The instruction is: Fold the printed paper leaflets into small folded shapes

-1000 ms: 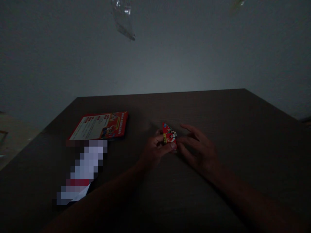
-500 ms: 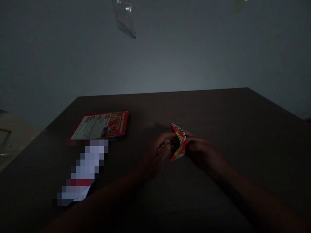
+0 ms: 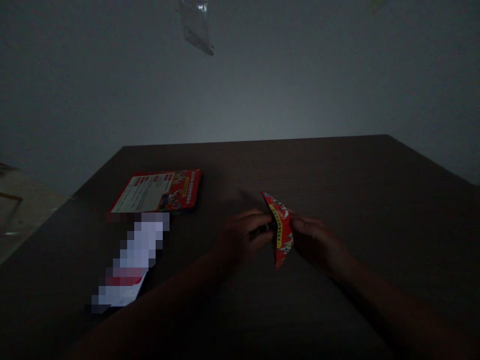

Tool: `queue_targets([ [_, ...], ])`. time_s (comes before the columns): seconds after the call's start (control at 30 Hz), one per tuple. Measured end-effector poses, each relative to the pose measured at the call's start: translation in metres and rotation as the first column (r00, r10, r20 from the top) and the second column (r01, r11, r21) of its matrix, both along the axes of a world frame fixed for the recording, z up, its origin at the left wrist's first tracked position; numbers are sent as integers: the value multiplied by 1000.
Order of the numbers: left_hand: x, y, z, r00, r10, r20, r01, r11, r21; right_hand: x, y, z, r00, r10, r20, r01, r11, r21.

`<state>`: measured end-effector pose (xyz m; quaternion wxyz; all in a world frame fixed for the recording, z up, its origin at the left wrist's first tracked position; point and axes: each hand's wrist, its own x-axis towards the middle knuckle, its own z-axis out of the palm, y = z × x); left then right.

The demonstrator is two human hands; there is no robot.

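A small red printed packet [image 3: 280, 229] with a yellow stripe stands on edge above the dark table [image 3: 337, 170], pointing away from me. My left hand [image 3: 243, 237] pinches its left side with curled fingers. My right hand [image 3: 317, 240] grips its right side, fingers closed against it. The light is dim, so fine detail of the fingers is lost.
A flat red and white printed card or box [image 3: 159, 191] lies at the table's left. In front of it lies a pale, blurred-out item [image 3: 131, 262]. A clear plastic scrap [image 3: 197, 27] hangs against the grey wall above. The table's left edge drops to a lighter floor.
The packet has swung from lying flat under my left thumb to standing on edge between both hands. My right hand went from spread fingers to gripping it.
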<state>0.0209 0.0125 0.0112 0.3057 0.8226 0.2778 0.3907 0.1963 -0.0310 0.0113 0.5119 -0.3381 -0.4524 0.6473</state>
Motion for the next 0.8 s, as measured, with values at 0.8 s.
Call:
queue_targets([
  [0.8, 5, -1, 2, 999, 22, -24, -22, 1000, -7, -5, 0, -18, 998, -30, 54, 26, 996, 81],
])
